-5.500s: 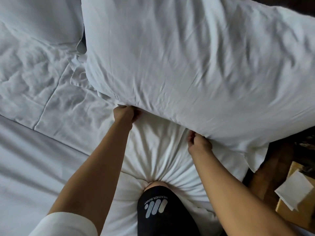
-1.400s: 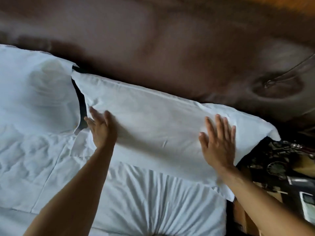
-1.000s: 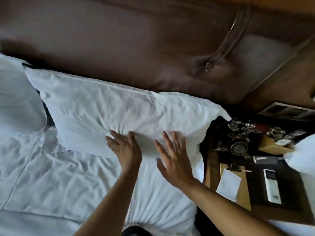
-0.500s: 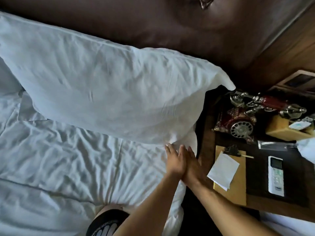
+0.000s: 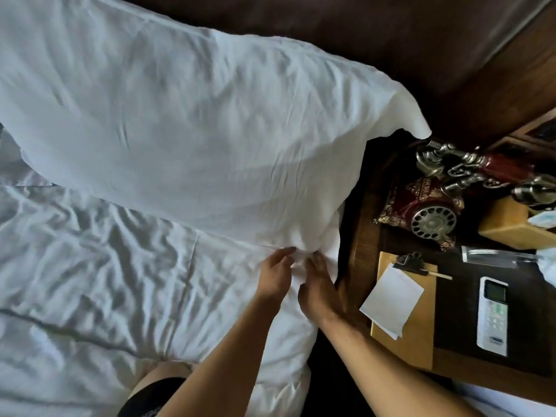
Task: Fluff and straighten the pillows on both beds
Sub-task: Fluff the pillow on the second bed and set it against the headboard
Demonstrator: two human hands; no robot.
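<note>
A large white pillow [image 5: 186,121] leans against the dark brown headboard [image 5: 361,37] at the head of the bed. Both my hands are at its lower right corner, close to the bed's right edge. My left hand [image 5: 275,273] has its fingers curled into the loose fabric of the pillowcase there. My right hand [image 5: 319,288] lies just beside it, fingers extended onto the same bunched corner. My knee [image 5: 156,386] presses into the wrinkled white duvet [image 5: 99,281].
A wooden nightstand [image 5: 361,224] stands right of the bed with a red rotary phone [image 5: 427,212], a clipboard with paper [image 5: 400,302], a white remote [image 5: 493,314] and a wooden box [image 5: 514,227].
My hands slid from the pillow's front face down to its lower right corner and came together. The view tilted down and closer. The pillow now stands propped against the headboard.
</note>
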